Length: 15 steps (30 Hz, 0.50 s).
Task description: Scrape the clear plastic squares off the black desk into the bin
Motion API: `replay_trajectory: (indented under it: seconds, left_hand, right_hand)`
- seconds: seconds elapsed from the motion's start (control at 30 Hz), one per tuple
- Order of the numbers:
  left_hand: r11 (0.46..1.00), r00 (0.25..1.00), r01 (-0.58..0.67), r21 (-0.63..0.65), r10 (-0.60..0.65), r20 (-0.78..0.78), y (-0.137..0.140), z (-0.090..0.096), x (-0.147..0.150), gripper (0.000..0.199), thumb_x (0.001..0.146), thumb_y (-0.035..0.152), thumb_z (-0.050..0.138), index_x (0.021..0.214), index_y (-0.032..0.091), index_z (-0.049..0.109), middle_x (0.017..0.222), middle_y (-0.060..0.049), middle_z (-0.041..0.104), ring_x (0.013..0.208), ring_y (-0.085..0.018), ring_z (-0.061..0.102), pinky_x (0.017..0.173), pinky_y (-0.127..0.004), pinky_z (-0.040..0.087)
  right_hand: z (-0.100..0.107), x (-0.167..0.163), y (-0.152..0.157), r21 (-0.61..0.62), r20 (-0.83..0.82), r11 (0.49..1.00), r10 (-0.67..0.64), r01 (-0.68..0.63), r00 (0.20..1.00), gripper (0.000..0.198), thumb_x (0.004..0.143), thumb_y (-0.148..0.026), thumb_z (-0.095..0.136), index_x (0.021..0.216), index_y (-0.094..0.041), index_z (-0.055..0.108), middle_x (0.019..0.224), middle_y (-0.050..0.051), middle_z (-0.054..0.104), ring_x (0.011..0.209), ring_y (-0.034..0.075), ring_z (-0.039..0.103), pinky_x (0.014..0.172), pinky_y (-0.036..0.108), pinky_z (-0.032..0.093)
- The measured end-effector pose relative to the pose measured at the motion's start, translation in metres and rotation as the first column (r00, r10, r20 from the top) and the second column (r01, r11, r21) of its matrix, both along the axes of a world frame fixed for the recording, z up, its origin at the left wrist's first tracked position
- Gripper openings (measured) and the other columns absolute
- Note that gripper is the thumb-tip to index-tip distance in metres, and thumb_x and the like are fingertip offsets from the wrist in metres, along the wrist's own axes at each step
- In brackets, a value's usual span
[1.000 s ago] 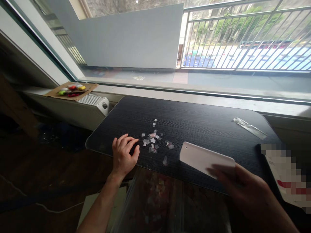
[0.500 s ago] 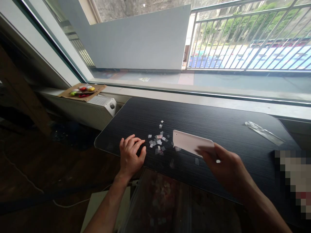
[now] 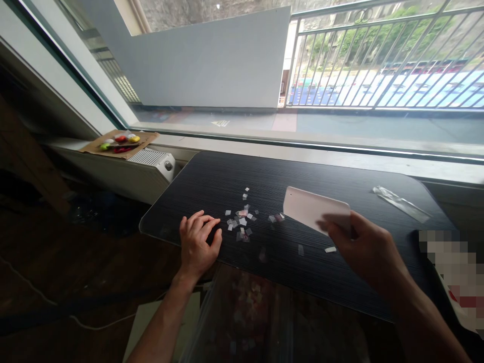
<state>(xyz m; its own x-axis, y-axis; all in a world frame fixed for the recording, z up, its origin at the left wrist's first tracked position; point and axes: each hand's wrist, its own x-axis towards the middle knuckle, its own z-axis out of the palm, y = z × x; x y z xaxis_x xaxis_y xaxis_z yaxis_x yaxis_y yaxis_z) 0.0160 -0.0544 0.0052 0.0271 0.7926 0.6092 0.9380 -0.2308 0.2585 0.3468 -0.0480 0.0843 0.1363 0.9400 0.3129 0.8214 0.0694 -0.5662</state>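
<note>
My right hand (image 3: 357,237) grips a flat, pale pink plastic scraper-like plate (image 3: 312,206) by its right end, tilted over the tabletop. My left hand (image 3: 200,239) rests at the near left edge of the dark table (image 3: 321,174), fingers spread and holding nothing. Between the hands lies a loose pile of small clear and white plastic scraps (image 3: 242,220). A smaller cluster of scraps (image 3: 276,218) sits just left of the plate. One white scrap (image 3: 330,249) lies below the plate, close to my right hand.
A crumpled clear plastic strip (image 3: 401,203) lies at the table's right. Below the near edge, a clear bag or bin (image 3: 242,317) contains more scraps. Brown cardboard with colourful items (image 3: 121,141) sits on the sill beside a white heater (image 3: 153,162). A window stands behind.
My right hand has lifted the pink plate up and to the right, away from the small cluster, which now shows uncovered. My left hand stays in nearly the same place.
</note>
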Motion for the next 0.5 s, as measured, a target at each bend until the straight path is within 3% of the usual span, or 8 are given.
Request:
replay_trajectory:
  seconds: [0.13, 0.5]
  left_hand:
    - [1.0, 1.0, 0.007, 0.004, -0.007, -0.009, 0.0, 0.0, 0.0, 0.02, 0.092, 0.028, 0.054, 0.102, 0.023, 0.071, 0.102, -0.008, 0.072, 0.119, -0.032, 0.06, 0.111, -0.057, 0.032]
    - [1.0, 1.0, 0.007, 0.013, -0.007, -0.023, 0.0, 0.0, 0.0, 0.022, 0.092, 0.029, 0.054, 0.101, 0.021, 0.072, 0.101, -0.008, 0.073, 0.118, -0.031, 0.061, 0.111, -0.055, 0.032]
  right_hand:
    - [-0.002, 0.0, 0.002, -0.038, -0.038, 0.998, 0.055, -0.056, 0.998, 0.024, 0.082, -0.044, 0.063, 0.091, -0.026, 0.076, 0.063, 0.0, 0.073, 0.057, 0.023, 0.068, 0.053, 0.031, 0.046]
    - [0.006, 0.007, -0.011, -0.111, -0.069, 0.994, -0.002, -0.005, 0.998, 0.024, 0.081, -0.045, 0.062, 0.089, -0.026, 0.075, 0.064, 0.0, 0.072, 0.061, 0.024, 0.067, 0.058, 0.033, 0.046]
